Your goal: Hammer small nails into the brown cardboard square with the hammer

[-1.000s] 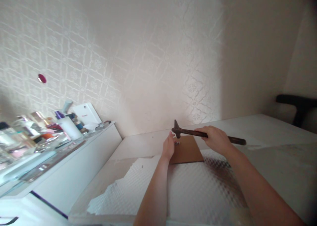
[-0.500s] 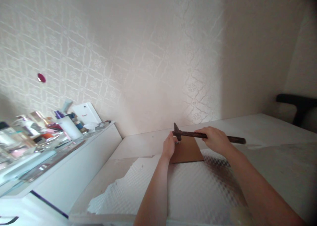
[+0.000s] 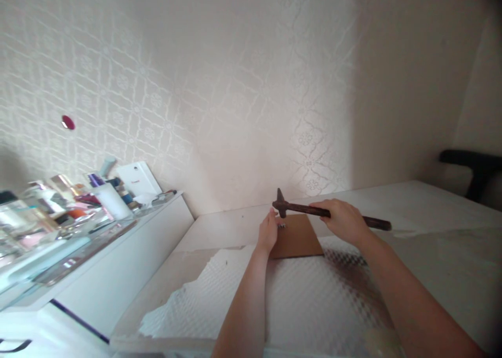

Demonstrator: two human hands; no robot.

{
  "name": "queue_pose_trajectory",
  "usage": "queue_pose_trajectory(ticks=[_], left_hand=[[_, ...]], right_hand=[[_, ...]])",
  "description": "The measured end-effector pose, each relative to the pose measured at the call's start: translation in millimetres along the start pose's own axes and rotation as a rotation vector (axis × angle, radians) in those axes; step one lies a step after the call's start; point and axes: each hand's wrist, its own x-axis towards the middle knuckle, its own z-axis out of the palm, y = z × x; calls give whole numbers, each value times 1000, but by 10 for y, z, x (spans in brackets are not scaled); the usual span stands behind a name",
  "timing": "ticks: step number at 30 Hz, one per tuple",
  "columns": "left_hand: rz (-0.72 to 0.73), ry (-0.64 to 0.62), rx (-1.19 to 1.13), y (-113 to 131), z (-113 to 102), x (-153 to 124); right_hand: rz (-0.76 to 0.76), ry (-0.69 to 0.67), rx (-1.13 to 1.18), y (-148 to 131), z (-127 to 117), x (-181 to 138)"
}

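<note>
My right hand (image 3: 342,221) is closed around the handle of a dark hammer (image 3: 301,208), gripping it near the middle. The hammer's head hangs a little above the far left corner of a brown wooden board (image 3: 298,238). My left hand (image 3: 267,231) rests at that corner with its fingers pinched together on something small that I cannot make out, right under the hammer head. The board lies on a white textured sheet (image 3: 274,300) spread over a pale table (image 3: 431,232).
A white dresser (image 3: 117,264) stands to the left, its top crowded with several bottles and cosmetics (image 3: 58,201). A patterned wall (image 3: 219,96) is behind the table. A black chair arm (image 3: 472,162) shows at the far right.
The hammer head dropped to the board's corner half a second ago and has since risen back up. My left hand has stayed at the corner.
</note>
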Motion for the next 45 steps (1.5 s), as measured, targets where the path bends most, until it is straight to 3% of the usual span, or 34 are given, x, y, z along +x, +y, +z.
queue_pose_trajectory(ticks=[45], left_hand=[[14, -2, -14, -4, 2, -2]], right_hand=[[-1, 0, -6, -20, -13, -11]])
